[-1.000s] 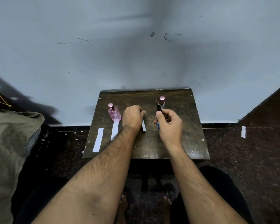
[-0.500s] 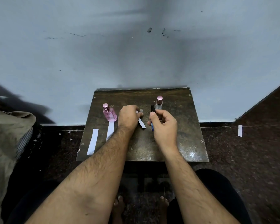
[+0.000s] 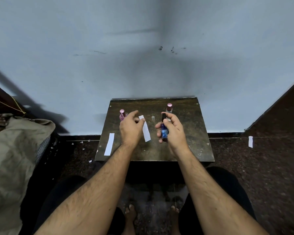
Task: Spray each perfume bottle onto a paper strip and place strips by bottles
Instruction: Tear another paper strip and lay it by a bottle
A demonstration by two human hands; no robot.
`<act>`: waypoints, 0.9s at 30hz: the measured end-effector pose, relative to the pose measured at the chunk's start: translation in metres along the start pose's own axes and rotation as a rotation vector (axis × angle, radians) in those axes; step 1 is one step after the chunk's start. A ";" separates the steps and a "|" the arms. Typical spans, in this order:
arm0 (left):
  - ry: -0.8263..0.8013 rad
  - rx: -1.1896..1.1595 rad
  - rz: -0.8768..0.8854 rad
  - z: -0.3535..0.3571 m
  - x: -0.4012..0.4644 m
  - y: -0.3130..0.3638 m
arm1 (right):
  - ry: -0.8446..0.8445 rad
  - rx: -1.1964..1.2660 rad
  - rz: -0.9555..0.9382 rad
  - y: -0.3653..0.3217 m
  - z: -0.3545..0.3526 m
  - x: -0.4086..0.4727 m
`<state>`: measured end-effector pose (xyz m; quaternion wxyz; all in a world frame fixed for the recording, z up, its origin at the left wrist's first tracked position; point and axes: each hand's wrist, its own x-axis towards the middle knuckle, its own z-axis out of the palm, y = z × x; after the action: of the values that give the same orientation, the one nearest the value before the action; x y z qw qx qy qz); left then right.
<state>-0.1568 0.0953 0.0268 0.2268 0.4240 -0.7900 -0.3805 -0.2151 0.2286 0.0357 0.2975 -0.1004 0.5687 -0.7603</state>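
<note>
Right hand (image 3: 172, 131) grips blue bottle (image 3: 164, 130), fingers curled round it, index finger on the black sprayer top, bottle held up above the table (image 3: 190, 146), nozzle facing left. Left hand (image 3: 131, 128) pinches a strip (image 3: 145, 130) between thumb and fingers, strip hanging down just beside the blue bottle, small gap between them. Wall (image 3: 143, 48) grey-blue, fills the top. Cloth (image 3: 15, 150) bundle lies at left on the floor. Table dark, small, against the wall. Spare strip (image 3: 109, 146) lies flat near table's left edge. Pink bottle (image 3: 122, 114) stands at back left, partly behind left hand. Clear bottle (image 3: 169, 110) with pinkish cap stands at back right, behind right hand. Small clear cap (image 3: 153, 118) sits on the table between the hands.
</note>
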 end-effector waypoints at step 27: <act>-0.024 -0.734 -0.188 -0.179 -0.049 0.095 | -0.032 -0.906 -0.717 -0.131 0.060 -0.125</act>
<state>-0.0555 0.0968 0.2095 0.3182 0.3806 -0.5613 -0.6624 -0.1295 0.2742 0.2001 -0.0426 -0.4157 0.7634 -0.4925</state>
